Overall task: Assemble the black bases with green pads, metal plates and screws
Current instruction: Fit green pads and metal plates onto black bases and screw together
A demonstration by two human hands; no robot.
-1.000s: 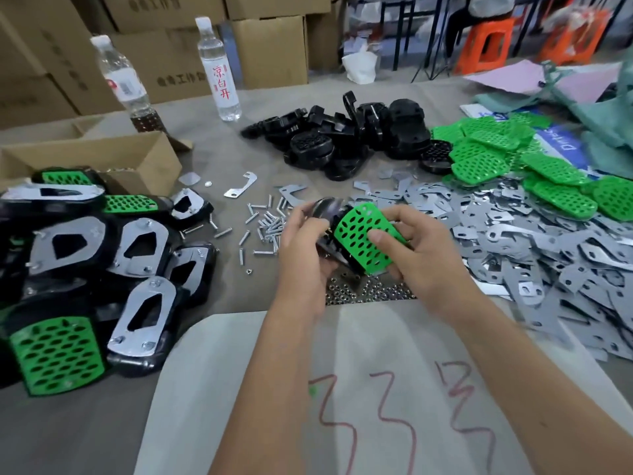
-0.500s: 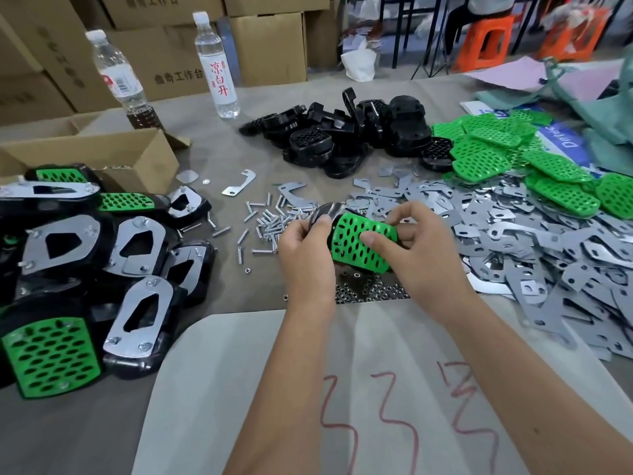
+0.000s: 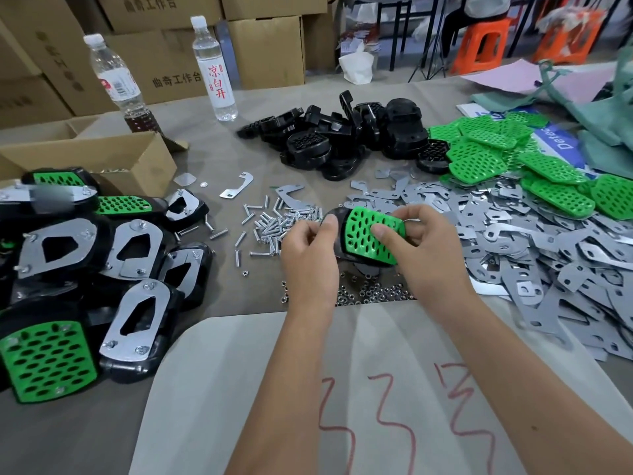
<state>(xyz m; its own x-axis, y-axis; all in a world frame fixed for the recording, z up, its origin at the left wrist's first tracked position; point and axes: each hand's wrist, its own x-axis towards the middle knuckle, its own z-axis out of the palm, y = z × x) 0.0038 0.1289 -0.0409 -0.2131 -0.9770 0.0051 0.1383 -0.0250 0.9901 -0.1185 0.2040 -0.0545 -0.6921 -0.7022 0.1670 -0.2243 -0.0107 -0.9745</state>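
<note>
Both hands are closed around the same part in the head view: the left hand point(image 3: 310, 250) is curled on the left end of a black base point(image 3: 337, 217), thumb up on its edge, while the right hand point(image 3: 423, 248) is clamped on the right side with the thumb pressed flat onto the green pad point(image 3: 371, 234) that's seated on top. So the base is held up off the table between the two hands, pretty much dead centre, pad face tilted toward the camera, with its long axis running up and away and leaning a bit left. The relation that matters next, it's guessed, is where the screws point(image 3: 274, 222) lie: just beside and behind the left hand, touching distance basically, so that hand is clearly the nearer one for a pickup while the right keeps the pad pinned. The nuts point(image 3: 373, 293) are scattered right under the held part, between the wrists. The metal plates point(image 3: 534, 248) are heaped off to the right, nearer the right hand, and the spare green pads point(image 3: 479, 159) and bare black bases point(image 3: 342, 132) sit further back. Finished assemblies point(image 3: 85, 255) are piled well off to the left. Whether any screw is already in the held base can't be told from here.
</note>
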